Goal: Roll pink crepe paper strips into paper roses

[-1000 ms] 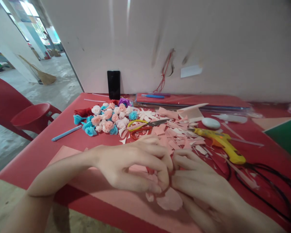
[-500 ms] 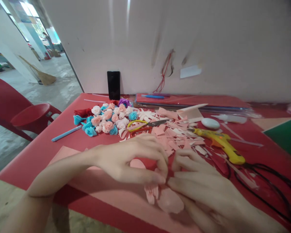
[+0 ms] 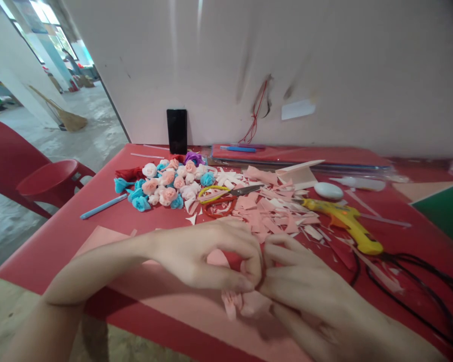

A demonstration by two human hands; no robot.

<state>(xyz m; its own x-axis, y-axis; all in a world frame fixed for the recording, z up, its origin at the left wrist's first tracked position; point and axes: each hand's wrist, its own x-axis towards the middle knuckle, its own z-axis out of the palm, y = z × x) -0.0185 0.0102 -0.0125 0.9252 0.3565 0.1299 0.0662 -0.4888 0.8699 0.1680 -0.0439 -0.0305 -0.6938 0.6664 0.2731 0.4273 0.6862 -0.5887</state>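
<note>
My left hand (image 3: 211,254) is closed, with thumb and forefinger pinched on a gathered pink paper flower (image 3: 232,304) whose ruffled edge hangs below the fingers. Against its fingertips presses my right hand (image 3: 305,281), also closed, its fingers on a pink paper petal (image 3: 254,303) beside the flower; the exact grip is hidden. Another rounded pink petal (image 3: 217,258) shows through the gap under my left hand. A large pink paper sheet (image 3: 166,296) lies beneath both wrists. Just beyond the hands are scissors (image 3: 245,190) with yellow and red handles.
Pink and white paper scraps (image 3: 264,211) cover the middle of the red table (image 3: 109,226). Finished paper roses (image 3: 168,196) cluster at left, near a blue pen (image 3: 103,206). A yellow glue gun (image 3: 343,221) with black cord lies right. A phone (image 3: 177,131) leans on the wall.
The pink petal beside the flower, which lay broad and flat, is now mostly covered and folded in by my fingers. My hands have drawn slightly closer together.
</note>
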